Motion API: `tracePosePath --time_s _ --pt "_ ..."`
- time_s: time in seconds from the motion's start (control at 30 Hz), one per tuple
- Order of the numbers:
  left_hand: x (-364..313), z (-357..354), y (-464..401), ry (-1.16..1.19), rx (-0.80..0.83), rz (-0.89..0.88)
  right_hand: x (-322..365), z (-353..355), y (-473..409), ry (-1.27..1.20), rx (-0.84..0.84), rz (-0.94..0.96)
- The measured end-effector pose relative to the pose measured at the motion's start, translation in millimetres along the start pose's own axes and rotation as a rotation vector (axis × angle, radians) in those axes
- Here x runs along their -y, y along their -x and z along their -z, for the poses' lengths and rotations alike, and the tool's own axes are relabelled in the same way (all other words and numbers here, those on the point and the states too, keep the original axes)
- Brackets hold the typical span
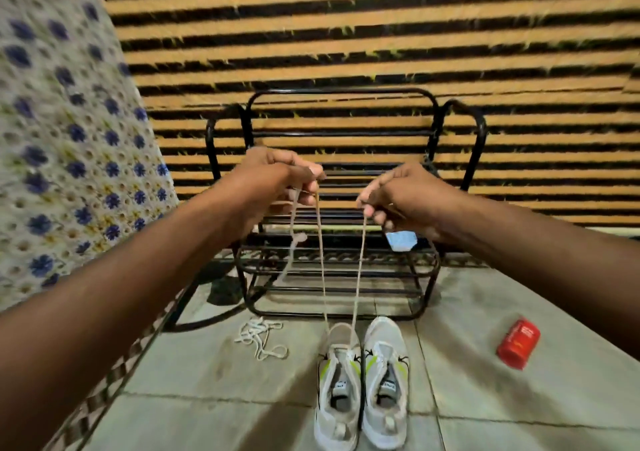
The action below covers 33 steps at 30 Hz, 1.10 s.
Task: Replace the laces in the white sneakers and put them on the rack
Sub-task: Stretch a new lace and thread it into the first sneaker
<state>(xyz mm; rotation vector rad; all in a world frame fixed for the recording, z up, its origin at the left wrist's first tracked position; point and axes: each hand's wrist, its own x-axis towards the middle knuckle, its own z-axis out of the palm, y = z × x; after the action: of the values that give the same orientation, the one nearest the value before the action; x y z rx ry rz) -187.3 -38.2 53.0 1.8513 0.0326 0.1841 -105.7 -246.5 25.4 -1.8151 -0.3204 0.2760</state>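
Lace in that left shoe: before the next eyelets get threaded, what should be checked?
1. Left hand grips one lace end: ok.
2. Right hand grips the other end: ok.
3. Lace runs taut to the left shoe: ok.
4. Ends even in length: cannot tell.
5. Right shoe laced: not ok.
6. Rack shelves free for the shoes: ok.

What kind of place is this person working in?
Probably a home, likely an entryway or porch corner. A black metal shoe rack stands on a tiled floor against a striped woven screen, with a pair of white sneakers in front of it.
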Motion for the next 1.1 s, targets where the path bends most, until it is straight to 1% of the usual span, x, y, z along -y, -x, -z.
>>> tracePosePath --time_s 0.13,0.27,0.43,0.5,0.6,0.7,0.8,0.87,1.1 --pt "-34.6 11.6 -3.9 0.135 -0.013 -0.057 10.1 1.1 -12.0 -0.04 -0.016 -0.055" --pt "-62.6 22.4 -12.6 0.182 0.043 -0.132 14.8 -7.0 -20.8 -0.126 -0.054 -0.129" --pt "-81.4 32.6 -19.9 0.24 0.046 -0.191 13.4 -12.6 -21.5 -0.236 -0.124 -0.119" --pt "-83.8 33.8 -24.2 0.212 -0.016 -0.228 8.5 -12.9 -20.8 -0.237 -0.153 -0.09" --pt "-89.9 33.5 -36.5 0.102 -0.166 -0.264 -0.1 -7.5 -25.0 -0.22 -0.198 -0.074" --pt "-99.2 31.8 -53.5 0.023 -0.255 -0.246 -3.1 0.5 -31.3 -0.206 -0.232 -0.09" --pt "-109.9 29.9 -66.1 -0.026 -0.287 -0.213 -3.7 5.7 -34.7 -0.159 -0.267 -0.081" --pt "-118.1 28.5 -71.4 -0.056 -0.288 -0.224 -4.9 8.0 -35.3 -0.117 -0.286 -0.062" --pt "-130.8 30.0 -87.3 0.018 -0.282 -0.22 -5.9 7.1 -35.7 -0.043 -0.284 -0.018"
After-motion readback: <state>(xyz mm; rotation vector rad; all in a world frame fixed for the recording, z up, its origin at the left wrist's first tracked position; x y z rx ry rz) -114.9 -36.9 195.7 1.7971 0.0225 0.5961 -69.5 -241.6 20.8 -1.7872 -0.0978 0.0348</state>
